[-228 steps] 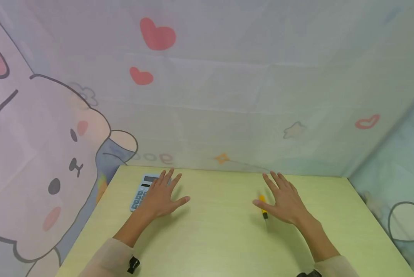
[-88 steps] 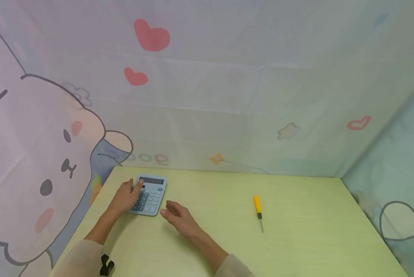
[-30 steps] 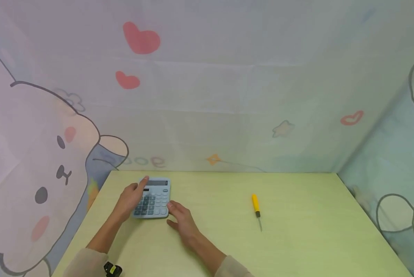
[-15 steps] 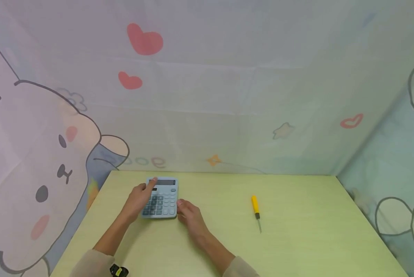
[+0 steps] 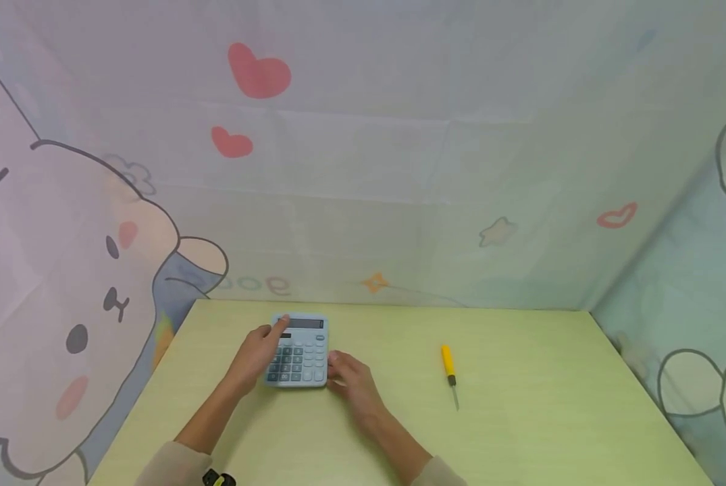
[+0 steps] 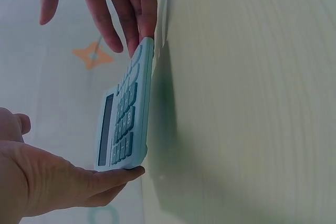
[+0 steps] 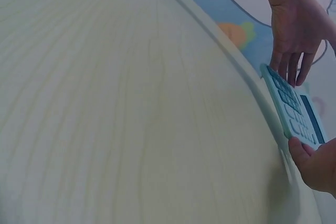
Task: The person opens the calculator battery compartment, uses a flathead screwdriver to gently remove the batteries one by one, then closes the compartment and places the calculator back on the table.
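Across my head view the biggest thing is the pale fabric backdrop (image 5: 363, 169), creased and printed with a large white rabbit (image 5: 40, 270) at the left; below it I have the light yellow-green table (image 5: 539, 391), its far edge meeting the cloth. On the table's left half, near that far edge, I see the pale blue desktop calculator (image 5: 308, 358), face up, display end away from the person; I cannot tell whether its underside touches the wood or sits just above it.

The left hand (image 5: 256, 358) is at the calculator's left side, fingers held straight against that edge, thumb apart and, in my head view, across the display's left corner; the right hand (image 5: 356, 383) is at the near right corner, extended fingers touching the right edge, thumb raised clear in my left wrist view; so the calculator is between the two hands, neither curled round it.

Well to the right of both I make out the yellow-handled screwdriver (image 5: 449, 368) lying with its metal shaft toward the person; smaller again is a black wrist fitting (image 5: 219, 478) by the left sleeve, cut by the frame.
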`<action>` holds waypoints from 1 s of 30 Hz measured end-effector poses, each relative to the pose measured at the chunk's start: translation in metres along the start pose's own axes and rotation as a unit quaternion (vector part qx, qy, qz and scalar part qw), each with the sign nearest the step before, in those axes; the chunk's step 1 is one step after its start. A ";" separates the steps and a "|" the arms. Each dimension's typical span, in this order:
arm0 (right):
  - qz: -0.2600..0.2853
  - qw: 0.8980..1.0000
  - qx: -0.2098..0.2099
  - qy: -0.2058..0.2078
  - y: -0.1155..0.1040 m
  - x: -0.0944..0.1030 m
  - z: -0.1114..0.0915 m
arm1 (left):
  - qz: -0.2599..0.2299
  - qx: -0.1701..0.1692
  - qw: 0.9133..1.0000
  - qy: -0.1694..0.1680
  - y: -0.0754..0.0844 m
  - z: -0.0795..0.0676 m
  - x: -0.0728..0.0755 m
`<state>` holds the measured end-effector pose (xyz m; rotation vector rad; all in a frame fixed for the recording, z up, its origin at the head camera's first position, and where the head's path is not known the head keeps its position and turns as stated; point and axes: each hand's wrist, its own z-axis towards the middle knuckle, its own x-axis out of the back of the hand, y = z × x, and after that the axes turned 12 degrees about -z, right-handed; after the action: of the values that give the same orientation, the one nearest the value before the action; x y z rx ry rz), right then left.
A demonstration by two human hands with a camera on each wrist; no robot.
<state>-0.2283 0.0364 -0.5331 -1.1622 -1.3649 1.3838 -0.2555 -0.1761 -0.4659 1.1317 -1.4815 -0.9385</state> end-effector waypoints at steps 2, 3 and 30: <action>-0.010 1.000 -0.005 -0.001 0.000 0.005 -0.002 | -0.005 -0.002 1.000 -0.002 0.002 -0.002 -0.004; -0.014 1.000 -0.006 -0.002 0.000 0.008 -0.003 | -0.007 -0.003 1.000 -0.003 0.003 -0.003 -0.006; -0.068 0.997 -0.028 -0.035 -0.013 0.059 -0.020 | -0.066 -0.026 0.997 -0.002 0.007 -0.020 -0.048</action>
<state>-0.2215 0.0985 -0.5227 -1.0449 -1.5126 1.3053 -0.2351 -0.1280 -0.4672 1.2013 -1.3902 -1.0641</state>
